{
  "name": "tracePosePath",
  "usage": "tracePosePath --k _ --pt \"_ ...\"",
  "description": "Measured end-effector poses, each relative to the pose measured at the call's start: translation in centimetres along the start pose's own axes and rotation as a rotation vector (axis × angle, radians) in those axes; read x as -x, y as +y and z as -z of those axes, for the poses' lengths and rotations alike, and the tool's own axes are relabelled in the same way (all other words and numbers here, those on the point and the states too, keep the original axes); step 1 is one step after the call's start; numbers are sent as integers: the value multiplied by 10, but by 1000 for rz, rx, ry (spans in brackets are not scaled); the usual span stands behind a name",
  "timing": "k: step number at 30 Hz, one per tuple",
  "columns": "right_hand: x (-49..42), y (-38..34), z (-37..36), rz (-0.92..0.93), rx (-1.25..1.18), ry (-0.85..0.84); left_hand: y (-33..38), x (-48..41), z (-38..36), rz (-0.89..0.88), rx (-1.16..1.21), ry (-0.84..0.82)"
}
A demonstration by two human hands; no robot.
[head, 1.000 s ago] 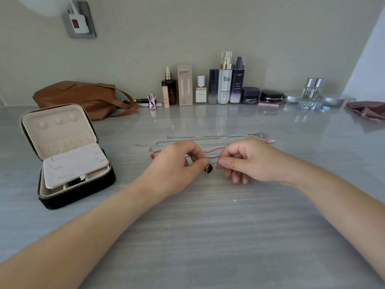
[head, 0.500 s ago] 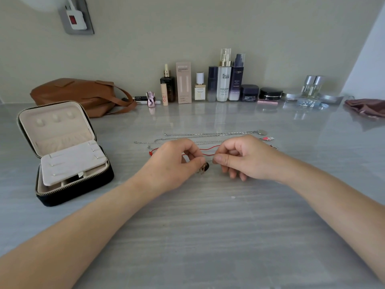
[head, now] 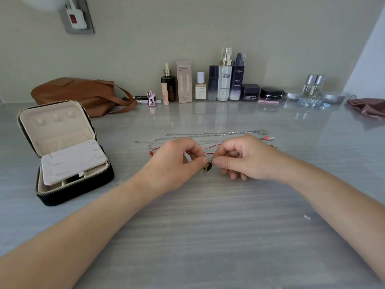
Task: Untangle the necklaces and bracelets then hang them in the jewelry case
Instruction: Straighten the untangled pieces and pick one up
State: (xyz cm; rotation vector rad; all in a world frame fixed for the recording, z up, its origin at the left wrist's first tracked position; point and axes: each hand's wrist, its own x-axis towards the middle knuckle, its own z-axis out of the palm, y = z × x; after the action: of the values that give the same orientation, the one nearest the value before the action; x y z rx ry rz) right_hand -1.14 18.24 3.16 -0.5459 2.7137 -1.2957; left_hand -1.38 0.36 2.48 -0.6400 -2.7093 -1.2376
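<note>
Worktop (head: 208, 236) centre: left hand (head: 177, 163) and right hand (head: 243, 157) each pinch pendant necklace (head: 206, 167), thumb against forefinger. Jewelry case (head: 73, 190) open, left edge. Back edge: purple bottle (head: 237, 78) labelled "L'OREAL REVITA LIFT".

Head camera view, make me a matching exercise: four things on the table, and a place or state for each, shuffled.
1 jewelry case
2 brown bag
3 pendant
4 bottles

A in a row along the wall
B between the left hand and right hand
C lid open, far left
D lying behind the case

Pairs: 1-C, 2-D, 3-B, 4-A
</note>
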Motion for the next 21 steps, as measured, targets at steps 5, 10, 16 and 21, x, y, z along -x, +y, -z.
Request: tracePosePath --k 5,10,16,21 --pt "1 0 0 -7 10 -13 1 1 0 -2 -2 -4" --pt "0 0 -1 -15 9 -22 1 1 -1 -3 5 14" --pt "0 -1 -1 -10 6 -28 1 2 -1 5 12 -2" --pt "1 -2 0 -9 4 -33 0 2 -2 -8 19 1"
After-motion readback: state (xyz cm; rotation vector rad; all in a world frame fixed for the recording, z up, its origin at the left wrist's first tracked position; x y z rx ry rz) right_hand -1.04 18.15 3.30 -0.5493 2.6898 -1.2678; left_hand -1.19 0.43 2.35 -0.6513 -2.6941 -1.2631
